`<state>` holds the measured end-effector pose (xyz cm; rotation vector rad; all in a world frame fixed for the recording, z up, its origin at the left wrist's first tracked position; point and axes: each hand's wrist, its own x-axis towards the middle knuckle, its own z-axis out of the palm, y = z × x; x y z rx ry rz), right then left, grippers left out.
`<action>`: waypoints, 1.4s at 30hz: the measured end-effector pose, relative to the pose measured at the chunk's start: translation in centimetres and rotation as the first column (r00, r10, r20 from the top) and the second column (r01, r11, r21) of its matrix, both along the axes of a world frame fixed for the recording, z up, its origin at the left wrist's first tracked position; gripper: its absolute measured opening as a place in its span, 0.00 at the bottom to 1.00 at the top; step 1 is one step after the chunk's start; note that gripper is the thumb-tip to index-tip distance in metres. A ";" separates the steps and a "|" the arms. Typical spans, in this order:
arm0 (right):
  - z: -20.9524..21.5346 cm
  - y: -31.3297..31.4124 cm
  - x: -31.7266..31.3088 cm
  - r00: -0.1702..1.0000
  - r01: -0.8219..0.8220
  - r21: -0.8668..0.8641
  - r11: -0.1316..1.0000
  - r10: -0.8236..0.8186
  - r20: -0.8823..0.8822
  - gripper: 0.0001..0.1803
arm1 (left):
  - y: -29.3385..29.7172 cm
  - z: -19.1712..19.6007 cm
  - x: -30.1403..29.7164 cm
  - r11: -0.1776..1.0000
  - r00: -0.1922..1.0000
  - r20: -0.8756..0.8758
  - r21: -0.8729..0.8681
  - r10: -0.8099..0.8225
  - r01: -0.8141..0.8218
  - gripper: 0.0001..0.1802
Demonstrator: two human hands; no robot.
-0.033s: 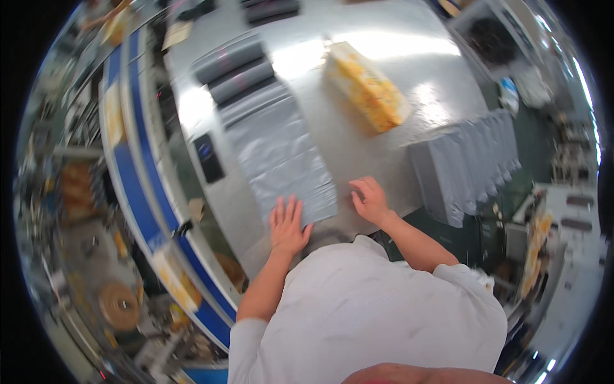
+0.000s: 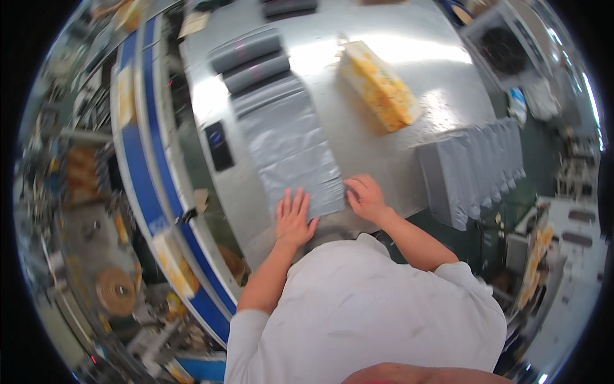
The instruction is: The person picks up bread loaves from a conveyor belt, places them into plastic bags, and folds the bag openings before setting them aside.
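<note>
Your metal table is brightly lit, with white glare banding its surface toward the far edge and hot spots near its left and right edges. Your grey plastic bags show a soft sheen. Bright lamps streak the right rim; the green floor looks dim. Fisheye distortion bows your blue conveyor belt, slight blur softens details, and the corners go black.
</note>
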<state>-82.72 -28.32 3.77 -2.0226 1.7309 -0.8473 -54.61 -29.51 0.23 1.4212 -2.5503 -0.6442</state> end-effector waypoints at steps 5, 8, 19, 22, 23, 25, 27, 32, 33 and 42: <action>0.2 -1.7 10.4 0.941 -0.247 0.141 0.959 0.272 -0.203 0.29 | 1.4 0.8 3.7 0.998 0.943 -0.333 -0.052 0.006 -0.025 0.39; -1.2 -1.4 11.1 0.931 -0.202 0.216 0.955 0.256 -0.261 0.31 | 2.7 0.2 10.1 0.953 0.851 -0.509 -0.169 0.133 -0.250 0.33; -2.9 0.7 12.1 0.933 -0.205 0.231 0.951 0.262 -0.248 0.37 | 32.8 -7.6 51.5 -0.086 -0.206 0.522 -0.244 0.828 -0.966 0.41; -2.4 0.8 11.9 0.936 -0.178 0.212 0.961 0.233 -0.266 0.37 | 37.2 -7.8 52.9 0.023 0.037 0.664 0.030 0.747 -0.999 0.49; -2.2 0.4 12.4 0.936 -0.189 0.218 0.957 0.243 -0.254 0.36 | 40.5 -8.4 53.1 0.038 -0.009 0.600 -0.066 0.800 -0.997 0.53; -2.5 0.4 12.0 0.935 -0.164 0.214 0.963 0.221 -0.277 0.36 | 37.8 -8.5 51.6 0.105 0.069 0.592 -0.028 0.803 -0.994 0.56; -1.9 0.1 11.6 0.930 -0.159 0.226 0.961 0.223 -0.292 0.35 | 32.7 -6.9 49.1 -0.084 -0.063 0.617 0.005 0.785 -0.996 0.52; -3.1 -0.6 11.8 0.926 -0.175 0.224 0.959 0.238 -0.295 0.38 | 26.2 -3.5 51.8 0.142 0.069 0.317 -0.216 0.946 -0.966 0.54; -3.4 0.0 10.8 0.931 -0.166 0.231 0.958 0.230 -0.283 0.39 | 22.3 -1.6 51.0 0.096 0.041 0.257 -0.207 0.966 -0.974 0.55; -4.1 0.1 8.0 0.859 -0.143 0.417 0.897 -0.097 0.502 0.43 | 2.0 14.0 31.8 0.785 0.360 -0.770 0.279 0.526 -0.553 0.35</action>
